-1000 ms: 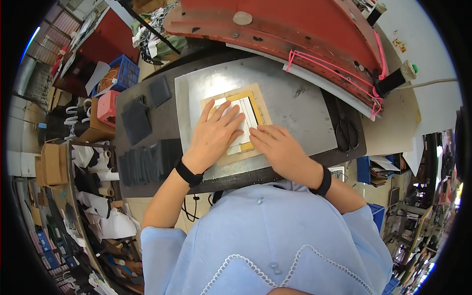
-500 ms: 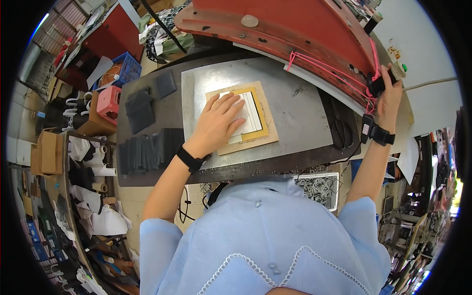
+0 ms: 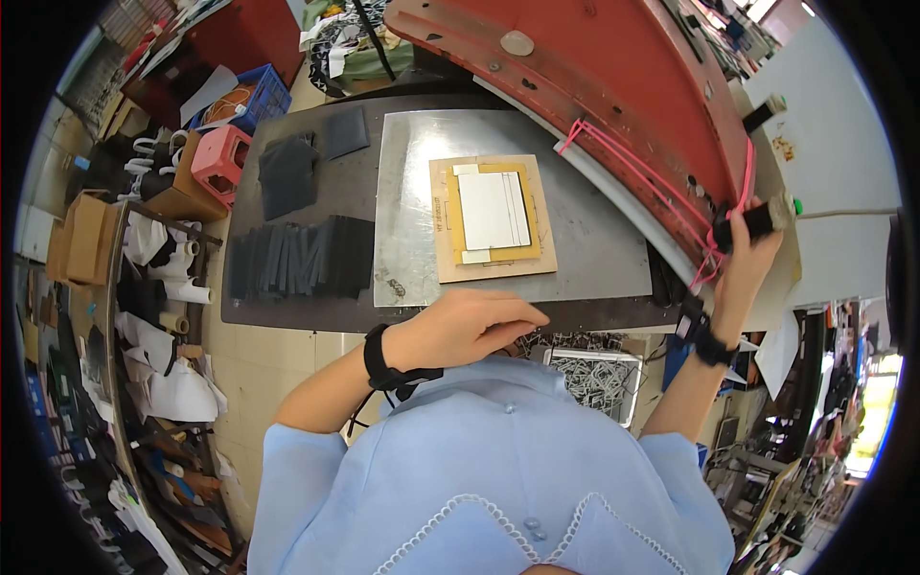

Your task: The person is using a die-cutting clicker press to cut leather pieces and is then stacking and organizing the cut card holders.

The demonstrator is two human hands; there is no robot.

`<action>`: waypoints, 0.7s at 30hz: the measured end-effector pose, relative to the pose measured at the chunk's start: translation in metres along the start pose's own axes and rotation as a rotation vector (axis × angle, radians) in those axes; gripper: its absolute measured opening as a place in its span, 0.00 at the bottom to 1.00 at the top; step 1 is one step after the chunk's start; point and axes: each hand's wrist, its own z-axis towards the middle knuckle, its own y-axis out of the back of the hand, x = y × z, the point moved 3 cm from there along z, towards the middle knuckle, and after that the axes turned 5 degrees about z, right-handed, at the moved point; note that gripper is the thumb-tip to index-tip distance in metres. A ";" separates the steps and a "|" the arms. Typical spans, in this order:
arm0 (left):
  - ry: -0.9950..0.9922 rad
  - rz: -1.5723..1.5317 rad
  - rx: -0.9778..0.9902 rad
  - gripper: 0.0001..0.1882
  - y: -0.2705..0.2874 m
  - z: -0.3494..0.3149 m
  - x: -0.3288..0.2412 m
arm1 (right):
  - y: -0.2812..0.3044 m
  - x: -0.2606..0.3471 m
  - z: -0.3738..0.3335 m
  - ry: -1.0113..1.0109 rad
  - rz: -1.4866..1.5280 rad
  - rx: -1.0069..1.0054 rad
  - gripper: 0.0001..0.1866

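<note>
A wooden cutting die (image 3: pixel 444 249) with a yellow inner border lies on the metal plate (image 3: pixel 594 220). Inside the die rests a white rectangular piece (image 3: pixel 491 213) with dark lines along its right side, fully uncovered. My left hand (image 3: pixel 479 324) is off the die, at the table's near edge in front of my body. Its fingers stretch to the right, bent a little, and nothing shows in them. At the right, my right hand (image 3: pixel 752 249) is wrapped round the black handle (image 3: pixel 757 222) at the end of the red press arm (image 3: pixel 594 77).
Stacked dark strips (image 3: pixel 302 261) and dark sheets (image 3: pixel 287 172) lie on the table left of the plate. Pink cord (image 3: pixel 637 177) is tied along the press arm. A bin of metal pieces (image 3: pixel 599 379) stands below the near edge. Shelves with rolls (image 3: pixel 182 287) stand at the left.
My left hand has lifted off the white piece and drawn back toward my body, baring the die. My right hand stays on the handle. The view has shifted slightly.
</note>
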 end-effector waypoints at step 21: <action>-0.065 -0.535 -0.495 0.42 0.024 0.012 -0.085 | 0.008 0.036 0.017 0.036 0.193 0.113 0.31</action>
